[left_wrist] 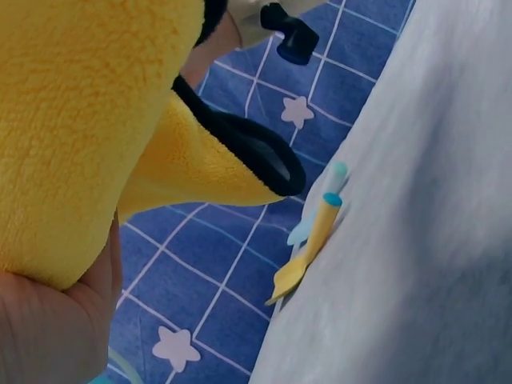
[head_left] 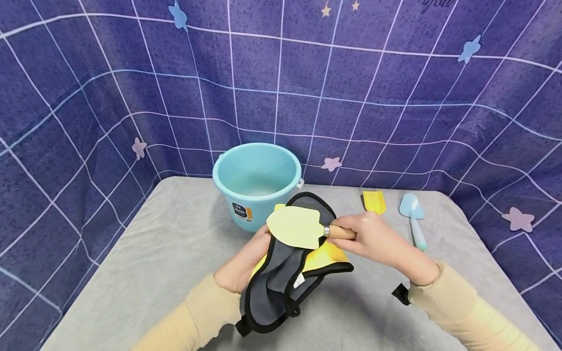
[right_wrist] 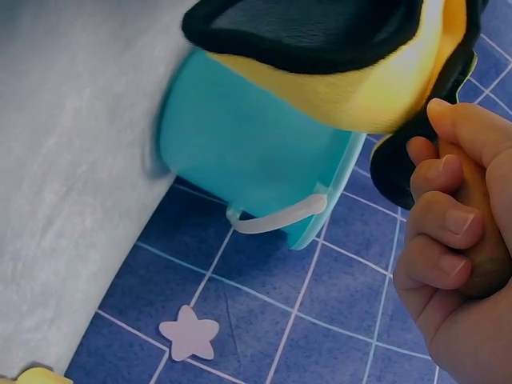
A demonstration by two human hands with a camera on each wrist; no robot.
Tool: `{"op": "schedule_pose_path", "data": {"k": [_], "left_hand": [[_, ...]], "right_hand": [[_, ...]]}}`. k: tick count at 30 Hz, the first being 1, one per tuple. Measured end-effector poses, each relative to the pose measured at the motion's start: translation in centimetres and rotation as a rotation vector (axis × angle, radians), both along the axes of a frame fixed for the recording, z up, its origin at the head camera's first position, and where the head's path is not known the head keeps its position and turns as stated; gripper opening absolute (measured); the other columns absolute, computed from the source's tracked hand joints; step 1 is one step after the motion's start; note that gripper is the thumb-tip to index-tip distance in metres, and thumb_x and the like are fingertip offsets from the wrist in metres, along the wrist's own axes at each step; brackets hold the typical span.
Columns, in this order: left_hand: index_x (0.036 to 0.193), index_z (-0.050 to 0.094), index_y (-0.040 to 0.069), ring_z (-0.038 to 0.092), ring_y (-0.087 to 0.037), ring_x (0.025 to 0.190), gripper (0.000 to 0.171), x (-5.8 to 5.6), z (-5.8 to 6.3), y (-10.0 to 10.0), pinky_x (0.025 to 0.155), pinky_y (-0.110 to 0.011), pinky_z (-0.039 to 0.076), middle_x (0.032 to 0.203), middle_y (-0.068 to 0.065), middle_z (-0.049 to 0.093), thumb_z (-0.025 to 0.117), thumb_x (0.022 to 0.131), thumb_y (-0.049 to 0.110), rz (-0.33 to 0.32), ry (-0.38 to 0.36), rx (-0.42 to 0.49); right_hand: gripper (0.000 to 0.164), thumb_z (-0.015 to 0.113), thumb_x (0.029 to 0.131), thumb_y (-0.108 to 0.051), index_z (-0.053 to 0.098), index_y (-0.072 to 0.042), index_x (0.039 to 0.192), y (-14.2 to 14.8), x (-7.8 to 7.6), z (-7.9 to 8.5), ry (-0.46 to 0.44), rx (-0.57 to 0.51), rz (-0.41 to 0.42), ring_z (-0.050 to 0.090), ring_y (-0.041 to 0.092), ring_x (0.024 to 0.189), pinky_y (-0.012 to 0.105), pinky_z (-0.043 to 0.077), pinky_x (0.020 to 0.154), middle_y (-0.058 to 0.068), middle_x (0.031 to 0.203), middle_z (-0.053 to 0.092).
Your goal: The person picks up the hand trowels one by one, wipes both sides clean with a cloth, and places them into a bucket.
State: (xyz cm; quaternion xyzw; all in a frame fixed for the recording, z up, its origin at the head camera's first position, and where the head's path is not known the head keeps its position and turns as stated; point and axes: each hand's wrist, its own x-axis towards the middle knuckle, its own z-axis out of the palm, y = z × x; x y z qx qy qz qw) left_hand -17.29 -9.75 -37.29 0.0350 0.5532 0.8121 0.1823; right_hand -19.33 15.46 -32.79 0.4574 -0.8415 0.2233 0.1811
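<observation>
My left hand (head_left: pixel 243 263) holds a yellow fleece piece (left_wrist: pixel 88 120) from its left side and underneath. Its dark grey lining (head_left: pixel 268 297) faces up, edged in black. The fabric hides most of the left fingers. With curled fingers, my right hand (right_wrist: pixel 456 232) grips the wooden handle of a trowel. The pale yellow trowel (head_left: pixel 295 227) lies level across the upper part of the lining, its blade pointing left. Whether the blade touches the cloth, I cannot tell.
Just behind the hands stands a light blue bucket (head_left: pixel 226 200) with a white handle (right_wrist: pixel 280 216). A small yellow shovel (head_left: pixel 374 202) and a light blue shovel (head_left: pixel 411 208) lie at the back right of the grey-covered table (head_left: pixel 153 263). Purple gridded cloth (head_left: pixel 329 112) hangs behind.
</observation>
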Motion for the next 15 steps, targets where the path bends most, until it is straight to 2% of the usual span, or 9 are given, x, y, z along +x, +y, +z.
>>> {"op": "schedule_pose_path", "data": {"k": [2, 4, 11, 15], "left_hand": [[0.136, 0.035, -0.005, 0.048, -0.006, 0.095, 0.052, -0.18, -0.25, 0.14, 0.084, -0.017, 0.042, 0.117, -0.007, 0.050, 0.039, 0.085, -0.004, 0.056, 0.012, -0.085], [0.135, 0.035, -0.007, 0.048, -0.007, 0.093, 0.050, -0.22, -0.40, 0.21, 0.082, -0.018, 0.042, 0.116, -0.008, 0.050, 0.039, 0.085, -0.004, 0.067, 0.011, -0.103], [0.134, 0.033, -0.010, 0.051, -0.005, 0.089, 0.050, -0.20, -0.34, -0.10, 0.080, -0.018, 0.044, 0.104, -0.001, 0.053, 0.043, 0.086, 0.000, 0.022, 0.039, -0.094], [0.128, 0.040, -0.006, 0.053, -0.006, 0.090, 0.040, -0.11, -0.09, -0.41, 0.083, -0.019, 0.044, 0.100, 0.002, 0.055, 0.044, 0.090, 0.005, -0.014, 0.067, -0.062]], "right_hand": [[0.014, 0.076, 0.075, -0.020, 0.064, -0.019, 0.081, 0.03, -0.11, -0.17, 0.009, 0.000, 0.003, 0.039, -0.005, 0.054, 0.009, 0.035, 0.050, -0.016, 0.061, 0.040], [0.014, 0.076, 0.075, -0.020, 0.064, -0.019, 0.081, 0.06, -0.18, -0.31, 0.011, -0.002, 0.005, 0.039, -0.004, 0.054, 0.009, 0.035, 0.050, -0.016, 0.061, 0.040], [0.014, 0.076, 0.076, -0.021, 0.065, -0.019, 0.084, 0.15, -0.16, -0.47, 0.009, 0.006, 0.001, 0.041, -0.005, 0.055, 0.010, 0.037, 0.051, -0.017, 0.064, 0.047], [0.013, 0.076, 0.076, -0.021, 0.065, -0.019, 0.084, 0.17, -0.15, -0.46, 0.014, 0.009, 0.000, 0.042, -0.005, 0.056, 0.010, 0.037, 0.051, -0.016, 0.066, 0.050]]}}
